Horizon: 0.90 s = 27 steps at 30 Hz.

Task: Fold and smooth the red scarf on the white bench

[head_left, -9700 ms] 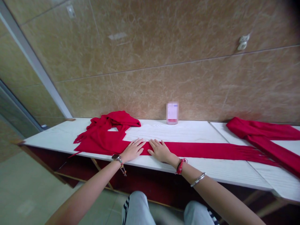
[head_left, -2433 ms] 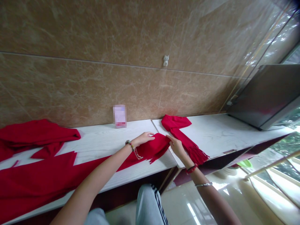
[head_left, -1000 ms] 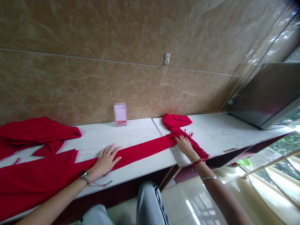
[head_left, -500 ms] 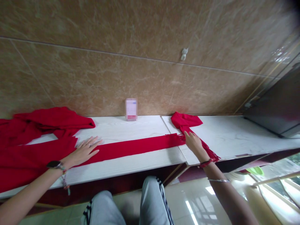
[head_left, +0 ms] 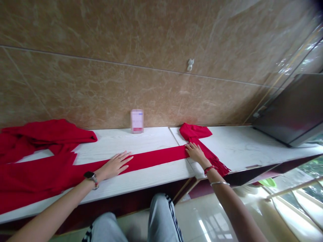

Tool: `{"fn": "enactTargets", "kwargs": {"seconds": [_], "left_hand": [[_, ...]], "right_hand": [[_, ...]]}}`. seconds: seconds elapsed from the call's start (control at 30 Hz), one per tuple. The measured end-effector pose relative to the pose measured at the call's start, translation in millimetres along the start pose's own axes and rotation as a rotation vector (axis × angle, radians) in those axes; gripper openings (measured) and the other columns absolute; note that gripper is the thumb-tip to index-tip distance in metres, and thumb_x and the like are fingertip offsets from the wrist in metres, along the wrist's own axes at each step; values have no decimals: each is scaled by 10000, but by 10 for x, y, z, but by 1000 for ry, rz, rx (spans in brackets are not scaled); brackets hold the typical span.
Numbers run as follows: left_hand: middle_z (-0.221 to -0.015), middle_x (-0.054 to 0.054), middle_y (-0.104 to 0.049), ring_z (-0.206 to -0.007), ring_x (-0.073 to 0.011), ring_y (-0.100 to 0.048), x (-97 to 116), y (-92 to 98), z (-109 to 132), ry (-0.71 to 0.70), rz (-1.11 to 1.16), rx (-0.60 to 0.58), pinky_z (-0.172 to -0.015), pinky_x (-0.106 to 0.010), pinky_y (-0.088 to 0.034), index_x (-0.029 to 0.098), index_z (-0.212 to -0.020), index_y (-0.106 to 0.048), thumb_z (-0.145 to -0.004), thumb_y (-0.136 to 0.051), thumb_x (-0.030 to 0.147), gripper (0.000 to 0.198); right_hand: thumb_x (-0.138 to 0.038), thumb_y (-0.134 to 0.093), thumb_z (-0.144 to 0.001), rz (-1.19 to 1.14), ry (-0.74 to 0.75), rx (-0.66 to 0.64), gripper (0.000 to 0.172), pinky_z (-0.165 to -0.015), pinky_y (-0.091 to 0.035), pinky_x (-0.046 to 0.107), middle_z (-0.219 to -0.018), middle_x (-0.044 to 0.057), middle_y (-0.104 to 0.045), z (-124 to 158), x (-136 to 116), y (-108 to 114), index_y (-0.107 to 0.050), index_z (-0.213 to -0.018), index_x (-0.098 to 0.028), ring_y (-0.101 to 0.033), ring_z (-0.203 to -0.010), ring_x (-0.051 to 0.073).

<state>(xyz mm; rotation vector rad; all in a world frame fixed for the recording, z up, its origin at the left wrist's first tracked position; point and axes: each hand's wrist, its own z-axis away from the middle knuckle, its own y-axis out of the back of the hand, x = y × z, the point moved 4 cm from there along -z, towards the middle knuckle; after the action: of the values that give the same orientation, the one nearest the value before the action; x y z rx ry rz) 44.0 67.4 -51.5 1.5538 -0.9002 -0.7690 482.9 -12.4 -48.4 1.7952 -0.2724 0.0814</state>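
Note:
A long red scarf [head_left: 156,158] lies stretched across the white countertop. Spread flat on its narrow folded strip is my left hand [head_left: 116,165], with a watch and a beaded bracelet at the wrist. My right hand [head_left: 196,153] rests with extended fingers over the strip's right end, hiding the fringe there. Beside it, a red fringed piece of cloth [head_left: 212,157] reaches toward the counter's front edge, below a bunched red part [head_left: 194,131]. At the left, wider red fabric [head_left: 35,176] covers the counter, with a crumpled red heap [head_left: 58,132] behind it.
A phone-like rectangle [head_left: 137,121], blurred out, leans on the brown tiled wall [head_left: 151,90]. The white counter [head_left: 234,141] has a seam near my right hand. A dark grey appliance [head_left: 290,111] stands at the right end. A small cat-shaped hook [head_left: 190,64] is on the wall.
My left hand has slid right along the scarf strip. My right hand has gone from pinching the fringed end to lying flat over it. The view has shifted slightly.

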Motion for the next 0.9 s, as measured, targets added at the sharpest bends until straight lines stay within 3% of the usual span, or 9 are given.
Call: {"fn": "enactTargets", "kwargs": {"seconds": [0.07,0.13,0.27,0.33,0.4,0.53,0.67,0.8,0.9], "left_hand": [[-1415,-18,-293,-1309,-196,-210,23,50,-10,20,5,-5,-1050,-370,-183,277,-1327,-355,-908,-321,372,431],[-1418,-15,-287,-1314,-199,-192,108,106,-104,31,7,-7,-1054,-387,-162,277,-1311,-381,-909,-316,366,417],[-1423,-30,-274,-1314,-187,-194,394,167,-464,-6,62,18,-1059,-373,-153,260,-1323,-358,-907,-330,376,433],[-1431,-26,-254,-1316,-181,-187,534,138,-616,-71,100,-6,-1058,-355,-157,272,-1345,-311,-904,-344,389,458],[-1436,-16,-241,-1317,-179,-183,619,83,-686,-127,126,-55,-1058,-348,-149,292,-1355,-285,-908,-338,390,460],[-1438,-6,-233,-1313,-179,-197,622,17,-656,-147,167,-112,-1059,-362,-127,307,-1359,-268,-918,-316,383,451],[-1395,-14,-336,-1270,-163,-291,601,69,-737,-132,248,-80,-1045,-322,-183,280,-1298,-398,-914,-321,364,401],[-1275,-86,-479,-1146,-177,-437,620,157,-1127,-48,357,-13,-987,-288,-276,180,-1219,-501,-881,-366,312,387],[-1130,-108,-581,-1044,-207,-502,633,122,-1530,72,512,-114,-920,-285,-325,142,-1133,-565,-810,-463,292,371]], "right_hand": [[-219,-349,-879,46,-85,72,361,-961,-274,508,-1301,184,-429,38,211,92,-504,-1187,-111,-314,-1232,303],[-197,-348,-872,-12,-62,148,358,-960,-286,498,-1304,187,-422,60,138,201,-515,-1174,-102,-302,-1241,300],[-267,-347,-890,-279,228,174,384,-969,-309,472,-1325,152,-415,100,-611,334,-477,-1235,-162,-302,-1258,255],[-313,-341,-899,-348,377,83,417,-978,-299,473,-1358,117,-386,139,-967,304,-398,-1301,-218,-274,-1278,234],[-356,-326,-906,-370,417,2,452,-991,-274,480,-1375,108,-364,178,-1108,234,-326,-1341,-234,-266,-1283,221],[-360,-334,-905,-316,344,-35,469,-989,-276,476,-1381,133,-344,231,-883,143,-314,-1346,-204,-288,-1273,224],[-247,-433,-868,-234,381,64,415,-974,-320,443,-1299,161,-449,282,-746,326,-433,-1269,-139,-371,-1219,245],[-130,-467,-831,-151,512,103,320,-877,-407,356,-1100,139,-588,316,-986,551,-530,-1144,-114,-523,-1020,221],[-83,-459,-820,-83,552,57,258,-713,-441,303,-921,102,-623,278,-1152,565,-558,-1057,-115,-560,-848,204]]}}
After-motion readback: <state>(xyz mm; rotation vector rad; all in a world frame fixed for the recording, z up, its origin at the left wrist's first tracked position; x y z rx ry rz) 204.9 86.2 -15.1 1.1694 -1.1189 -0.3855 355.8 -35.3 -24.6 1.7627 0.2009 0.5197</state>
